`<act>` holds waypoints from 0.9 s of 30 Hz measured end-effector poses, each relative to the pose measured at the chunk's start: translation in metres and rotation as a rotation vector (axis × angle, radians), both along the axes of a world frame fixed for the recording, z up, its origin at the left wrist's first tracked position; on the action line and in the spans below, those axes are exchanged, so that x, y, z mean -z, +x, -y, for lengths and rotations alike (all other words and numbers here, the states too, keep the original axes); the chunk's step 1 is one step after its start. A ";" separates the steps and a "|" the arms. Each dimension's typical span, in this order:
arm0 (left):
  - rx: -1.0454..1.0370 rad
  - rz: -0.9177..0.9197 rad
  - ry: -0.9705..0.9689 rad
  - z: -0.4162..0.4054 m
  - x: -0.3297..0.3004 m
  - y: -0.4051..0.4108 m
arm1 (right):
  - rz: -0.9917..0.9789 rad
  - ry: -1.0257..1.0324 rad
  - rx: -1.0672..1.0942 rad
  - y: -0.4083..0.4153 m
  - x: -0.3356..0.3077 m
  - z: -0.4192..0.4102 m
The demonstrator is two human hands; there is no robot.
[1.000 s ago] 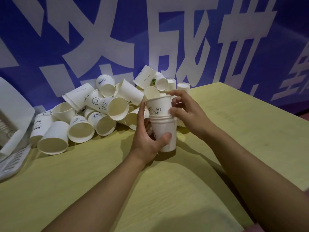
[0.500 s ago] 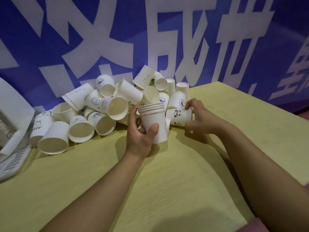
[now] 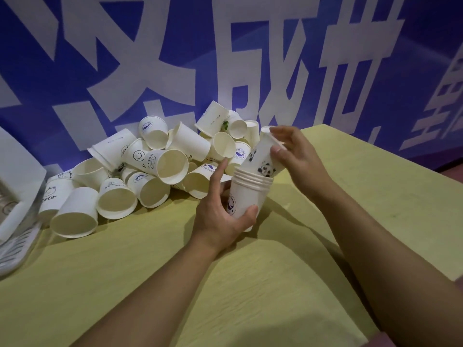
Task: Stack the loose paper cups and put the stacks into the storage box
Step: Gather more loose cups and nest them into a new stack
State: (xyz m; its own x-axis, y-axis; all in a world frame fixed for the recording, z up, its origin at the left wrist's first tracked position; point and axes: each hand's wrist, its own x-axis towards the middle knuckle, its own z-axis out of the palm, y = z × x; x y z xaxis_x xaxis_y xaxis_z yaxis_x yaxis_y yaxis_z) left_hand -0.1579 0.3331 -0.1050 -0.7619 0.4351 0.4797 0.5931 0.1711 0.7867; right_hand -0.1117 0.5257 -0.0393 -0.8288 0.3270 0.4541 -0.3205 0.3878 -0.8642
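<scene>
My left hand [image 3: 220, 216] grips a stack of several nested white paper cups [image 3: 246, 196], held upright just above the yellow table [image 3: 275, 284]. My right hand [image 3: 298, 156] holds a white cup with panda prints [image 3: 264, 159] by its rim and wall, tilted, its bottom entering the top of the stack. A heap of loose white paper cups [image 3: 150, 171] lies on its sides against the wall to the left and behind. The corner of the clear plastic storage box [image 3: 15, 249] shows at the far left edge.
A blue banner with large white characters [image 3: 225, 58] covers the wall right behind the heap. A white sheet or lid [image 3: 17, 176] leans over the box at far left. The table's right edge runs close to my right forearm.
My right hand picked the panda cup off the table beside the heap, lifted it and tilted it into the top of the stack. My left hand kept hold of the stack.
</scene>
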 end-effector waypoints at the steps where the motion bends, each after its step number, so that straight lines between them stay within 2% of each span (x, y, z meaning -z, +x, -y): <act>1: 0.000 -0.015 -0.020 -0.001 0.000 0.000 | 0.028 0.030 -0.042 -0.001 0.003 0.004; 5: 0.026 -0.016 -0.041 0.001 0.000 -0.001 | 0.177 0.155 -0.170 -0.006 0.015 0.024; 9: 0.016 -0.022 -0.028 0.001 -0.001 -0.001 | 0.197 0.123 -0.224 -0.009 0.018 0.025; 10: -0.002 -0.008 -0.003 0.000 -0.001 -0.001 | 0.158 0.121 -0.166 -0.013 0.018 0.022; 12: -0.032 0.053 0.082 0.000 0.000 -0.003 | 0.071 0.155 0.090 -0.028 0.021 0.010; 13: -0.044 0.084 0.123 0.000 0.001 -0.005 | 0.074 0.208 0.244 -0.038 0.024 0.003; 15: -0.054 0.118 0.174 0.000 0.002 -0.007 | 0.213 0.396 0.443 -0.054 0.034 -0.011; 17: -0.052 0.130 0.178 -0.001 0.001 -0.006 | 0.413 0.570 0.430 -0.061 0.048 -0.019; 19: -0.049 0.129 0.178 -0.001 0.001 -0.006 | 0.495 0.655 0.373 -0.064 0.058 -0.024; 21: -0.045 0.132 0.189 -0.002 0.001 -0.007 | 0.432 0.597 0.450 -0.066 0.059 -0.026; 24: -0.038 0.133 0.193 -0.002 0.002 -0.007 | 0.350 0.403 0.661 -0.069 0.053 -0.028; 27: -0.037 0.139 0.193 -0.001 0.002 -0.007 | 0.395 0.241 0.656 -0.070 0.055 -0.033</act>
